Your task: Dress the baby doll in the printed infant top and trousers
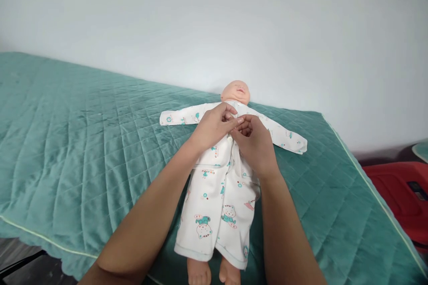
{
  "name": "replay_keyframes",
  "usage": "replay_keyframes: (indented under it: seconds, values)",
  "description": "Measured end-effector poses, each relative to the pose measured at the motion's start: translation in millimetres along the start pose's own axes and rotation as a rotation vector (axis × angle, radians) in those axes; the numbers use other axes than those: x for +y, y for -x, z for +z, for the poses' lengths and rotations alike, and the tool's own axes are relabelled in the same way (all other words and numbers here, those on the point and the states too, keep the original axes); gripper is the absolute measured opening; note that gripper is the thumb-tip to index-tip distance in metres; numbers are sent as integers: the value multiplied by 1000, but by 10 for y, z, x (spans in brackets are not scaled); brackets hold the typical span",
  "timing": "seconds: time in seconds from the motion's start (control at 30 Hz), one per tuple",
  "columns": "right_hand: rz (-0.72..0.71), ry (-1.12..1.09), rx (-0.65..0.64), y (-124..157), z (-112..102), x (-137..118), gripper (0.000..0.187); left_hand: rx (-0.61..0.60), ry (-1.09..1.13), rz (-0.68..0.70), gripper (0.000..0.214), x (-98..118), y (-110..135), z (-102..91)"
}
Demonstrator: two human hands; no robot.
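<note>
A baby doll (pixel 236 91) lies on its back, feet toward me, wearing a white printed jacket (pixel 214 156) and matching trousers (pixel 200 200). Both sleeves stretch out sideways. Over the upper chest, my left hand (pixel 216 124) pinches the jacket's front edge with thumb and fingers. My right hand (pixel 252 138) meets it there, its bent fingertips closed on the same front opening. A small button (pixel 229 139) shows just below the fingertips. What exactly lies between the fingers is hidden.
A green quilted cover (pixel 100 151) lies under the doll, with a pale piped edge at the right. Behind it rises a white wall (pixel 167 22). A red plastic object (pixel 397 196) stands beyond the right edge.
</note>
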State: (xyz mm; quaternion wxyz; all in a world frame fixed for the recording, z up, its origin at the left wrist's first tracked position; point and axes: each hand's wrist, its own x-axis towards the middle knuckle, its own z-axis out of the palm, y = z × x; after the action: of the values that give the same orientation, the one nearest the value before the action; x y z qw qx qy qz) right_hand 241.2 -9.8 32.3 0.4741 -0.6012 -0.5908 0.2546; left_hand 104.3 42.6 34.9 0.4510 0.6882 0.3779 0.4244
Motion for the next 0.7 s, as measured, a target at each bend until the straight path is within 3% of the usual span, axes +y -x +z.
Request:
replay_keyframes:
  seconds: [0.23,0.5,0.7]
  values:
    - [-3,125,22,23,34,-31,22,-12,-5,3,14,9,7,-15]
    - [7,181,1,57,54,-83,36,-59,266,-108,11,50,17,-75]
    - [-32,325,24,100,106,-120,35,-71,313,-113,17,-10,-1,-108]
